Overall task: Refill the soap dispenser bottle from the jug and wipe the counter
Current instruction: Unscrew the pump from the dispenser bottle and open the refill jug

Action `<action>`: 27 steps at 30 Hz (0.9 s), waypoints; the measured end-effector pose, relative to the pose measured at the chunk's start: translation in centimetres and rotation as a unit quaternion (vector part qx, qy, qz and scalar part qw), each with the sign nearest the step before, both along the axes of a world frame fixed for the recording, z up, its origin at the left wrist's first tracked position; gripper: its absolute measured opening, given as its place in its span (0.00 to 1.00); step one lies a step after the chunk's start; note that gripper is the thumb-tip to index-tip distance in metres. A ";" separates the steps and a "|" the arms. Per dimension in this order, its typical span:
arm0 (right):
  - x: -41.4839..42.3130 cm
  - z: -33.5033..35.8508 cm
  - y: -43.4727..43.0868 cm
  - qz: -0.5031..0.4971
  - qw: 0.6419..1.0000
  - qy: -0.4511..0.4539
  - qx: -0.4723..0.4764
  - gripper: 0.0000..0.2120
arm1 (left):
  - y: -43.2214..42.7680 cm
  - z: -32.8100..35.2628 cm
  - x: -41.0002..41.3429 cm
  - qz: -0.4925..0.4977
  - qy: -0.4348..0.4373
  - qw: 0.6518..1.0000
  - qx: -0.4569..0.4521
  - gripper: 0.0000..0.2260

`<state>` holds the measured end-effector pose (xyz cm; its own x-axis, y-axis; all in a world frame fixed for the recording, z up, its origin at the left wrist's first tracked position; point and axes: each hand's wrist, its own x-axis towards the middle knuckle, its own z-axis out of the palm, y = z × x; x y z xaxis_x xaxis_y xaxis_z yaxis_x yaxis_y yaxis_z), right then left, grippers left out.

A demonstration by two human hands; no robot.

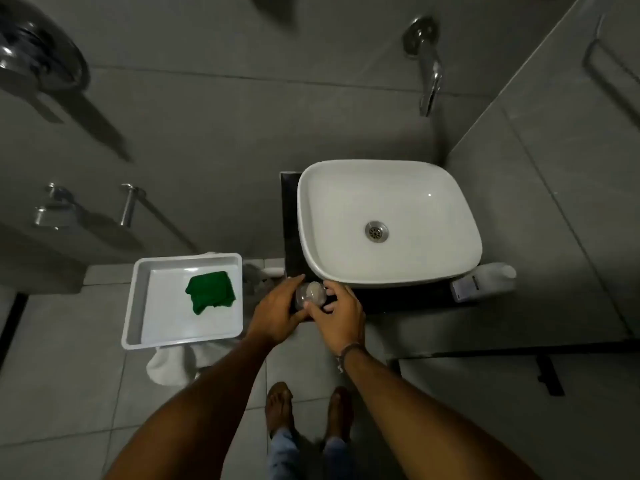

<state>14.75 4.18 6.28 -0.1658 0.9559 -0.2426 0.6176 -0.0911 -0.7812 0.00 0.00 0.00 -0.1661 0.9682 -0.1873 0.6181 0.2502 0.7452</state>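
Observation:
A clear soap dispenser bottle (310,294) stands on the dark counter (290,220) at the front left corner of the white basin (388,220). My left hand (277,311) wraps its left side. My right hand (341,315) grips it from the right, fingers over its top. I see the bottle from above, and whether a pump sits on it is unclear. A white jug (485,280) lies or stands on the counter at the basin's front right. A folded green cloth (211,292) rests in a white tray (138,306) to the left.
A wall tap (429,74) juts out above the basin. The tray sits on something draped with a white towel (173,363). Chrome wall fittings (55,209) are at the left. My bare feet (308,414) stand on the tiled floor below the counter.

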 end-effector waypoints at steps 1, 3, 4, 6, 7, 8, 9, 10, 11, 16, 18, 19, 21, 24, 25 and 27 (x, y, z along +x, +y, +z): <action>-0.5 -0.3 0.2 -0.009 1.000 0.006 0.002 0.26 | 0.2 -0.5 -0.2 0.001 -0.007 1.000 0.008 0.34; -1.4 -0.7 0.4 -0.035 0.999 0.014 0.006 0.24 | 0.4 -0.6 -0.5 0.008 -0.015 1.000 0.020 0.31; -1.8 -0.6 0.3 -0.046 0.999 0.016 0.007 0.23 | 0.4 -0.2 -0.6 0.008 -0.019 1.000 0.016 0.31; -2.3 -1.3 0.3 -0.064 0.998 0.021 0.009 0.20 | 0.2 -0.3 -0.6 0.003 -0.036 0.999 0.026 0.32; -2.4 -1.6 0.3 -0.067 0.997 0.021 0.013 0.18 | 0.0 -0.6 -0.6 -0.005 -0.042 0.998 0.037 0.32; -2.5 -1.7 0.1 -0.067 0.998 0.016 0.016 0.17 | -0.3 -0.7 -0.7 -0.011 -0.046 0.998 0.044 0.32; -2.5 -2.0 0.0 -0.065 0.998 0.016 0.021 0.15 | -0.6 -0.9 -0.7 -0.016 -0.046 0.998 0.049 0.33; -2.5 -2.3 -0.1 -0.062 0.998 0.017 0.026 0.14 | -0.9 -1.0 -0.7 -0.017 -0.048 0.997 0.056 0.34; -2.5 -2.6 -0.3 -0.056 0.998 0.019 0.034 0.12 | -1.2 -1.0 -0.6 -0.015 -0.053 0.997 0.063 0.37; -1.0 -2.9 0.2 0.008 0.999 0.040 0.014 0.25 | -1.2 -0.7 -0.7 -0.018 -0.060 0.995 0.079 0.43; -0.8 -2.7 -0.3 0.012 0.997 0.075 -0.009 0.36 | -1.2 -0.9 -0.6 -0.017 -0.057 0.996 0.067 0.38; -1.1 -2.6 -0.7 -0.006 0.996 0.089 -0.006 0.41 | -1.3 -1.1 -0.6 -0.013 -0.057 0.996 0.066 0.34; -2.0 -2.3 -1.4 -0.068 0.992 0.108 0.003 0.44 | -1.5 -1.4 -0.4 -0.004 -0.060 0.996 0.073 0.29; -2.7 -2.4 -1.5 -0.121 0.985 0.127 0.001 0.39 | -1.5 -1.5 -0.4 -0.001 -0.062 0.995 0.072 0.32; -2.6 -2.6 -1.4 -0.118 0.985 0.129 -0.003 0.37 | -1.5 -1.6 -0.4 -0.001 -0.062 0.995 0.072 0.33; -2.3 -2.7 -1.6 -0.096 0.985 0.141 -0.011 0.35 | -1.6 -1.7 -0.4 -0.003 -0.059 0.996 0.071 0.35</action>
<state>12.43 2.57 3.54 -0.0458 0.9711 -0.2344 0.3458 -0.2048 -0.9157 -0.42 -1.62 -1.71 -0.1451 0.9872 -0.0659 0.5251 0.1333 0.8405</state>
